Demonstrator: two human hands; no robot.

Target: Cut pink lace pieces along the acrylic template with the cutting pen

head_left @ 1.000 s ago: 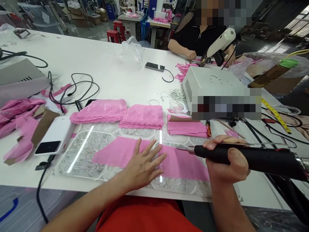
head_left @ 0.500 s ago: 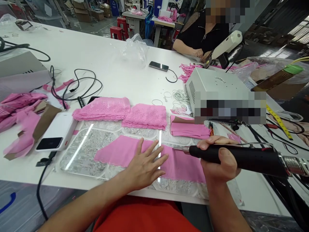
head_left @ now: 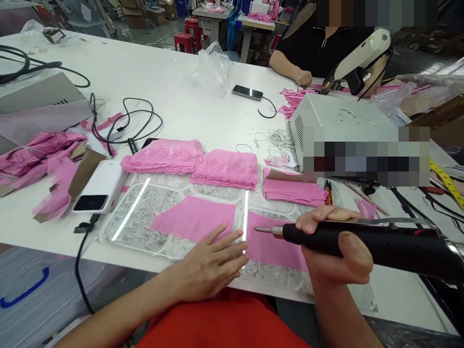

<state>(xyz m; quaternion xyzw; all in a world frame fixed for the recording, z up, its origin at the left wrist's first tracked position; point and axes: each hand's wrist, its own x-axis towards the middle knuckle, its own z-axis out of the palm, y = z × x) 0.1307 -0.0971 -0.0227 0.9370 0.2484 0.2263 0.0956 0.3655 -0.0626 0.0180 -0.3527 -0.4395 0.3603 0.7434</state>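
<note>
On a patterned, see-through mat (head_left: pixel 137 217) lie two flat pieces of pink fabric, a left piece (head_left: pixel 199 218) and a right piece (head_left: pixel 268 251), with a bright white strip between them. My left hand (head_left: pixel 210 263) rests palm down, fingers stretched out, near the lower edge of the left piece and reaching to the strip. My right hand (head_left: pixel 337 246) is wrapped round a thick black hand tool (head_left: pixel 380 246) with a pointed metal tip. That tip is over the right piece near its left edge; I cannot tell whether it touches.
Behind the mat stand stacks of pink lace (head_left: pixel 163 157) and folded pink fabric (head_left: pixel 293 187). A white power bank (head_left: pixel 101 186) is at left, a grey metal box (head_left: pixel 337 116) at right. A phone (head_left: pixel 247 92) lies farther back. Across the table sits another person (head_left: pixel 308 53).
My left hand has drawn back toward me and left, uncovering more of the fabric. The tool's tip has shifted slightly left over the right piece. The whole view has shifted a little.
</note>
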